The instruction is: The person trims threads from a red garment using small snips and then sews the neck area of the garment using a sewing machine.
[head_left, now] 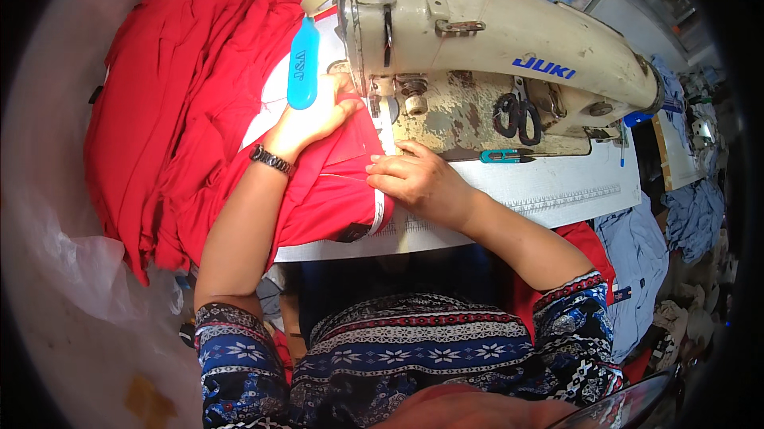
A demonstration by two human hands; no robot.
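Observation:
A red garment (338,198) with a white strip (385,130) along its edge lies under the presser foot of a cream sewing machine (493,27). My left hand (318,115) lies on the garment left of the needle, thumb and fingers closing on the cloth; a flat blue piece (303,63) hides part of it. Just in front of the presser foot, my right hand (422,182) pinches the garment's edge beside the white strip. How much cloth is between those fingertips is hidden. A dark label (354,232) shows at the garment's near edge.
A big heap of red garments (191,103) fills the left side. Black-handled scissors (517,117) rest on the machine bed, with turquoise thread snips (505,156) at its front edge. A printed ruler (569,198) runs along the white tabletop. Blue-grey cloth (633,270) hangs at right.

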